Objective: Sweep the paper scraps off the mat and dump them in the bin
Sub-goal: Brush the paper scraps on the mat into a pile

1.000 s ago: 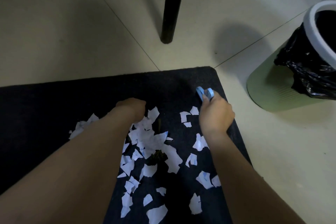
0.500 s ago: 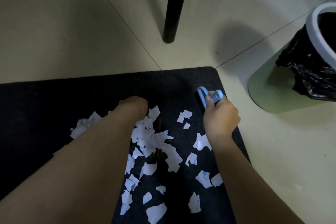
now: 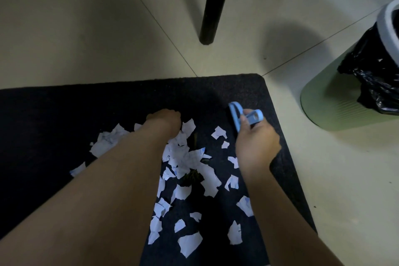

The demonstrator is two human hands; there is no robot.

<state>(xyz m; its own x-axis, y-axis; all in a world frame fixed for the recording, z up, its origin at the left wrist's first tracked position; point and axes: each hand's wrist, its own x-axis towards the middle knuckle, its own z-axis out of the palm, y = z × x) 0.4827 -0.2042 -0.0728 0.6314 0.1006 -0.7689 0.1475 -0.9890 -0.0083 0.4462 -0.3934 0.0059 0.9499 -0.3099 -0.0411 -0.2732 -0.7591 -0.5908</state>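
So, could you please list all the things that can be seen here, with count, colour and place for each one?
mat: one, black, on the floor, lower centre
scraps: many, white with pale blue marks, spread over the right part of the mat
brush: one, light blue, held near the mat's far right corner
bin: one, green with a pale rim, on the floor at the right
bag: one, black, lining the bin and hanging over its side
leg: one long, black, standing on the floor beyond the mat; other dark shapes at the top edge, unclear
floor: cream tiles, all around
left hand: one, curled, resting among the scraps
right hand: one, closed on the brush
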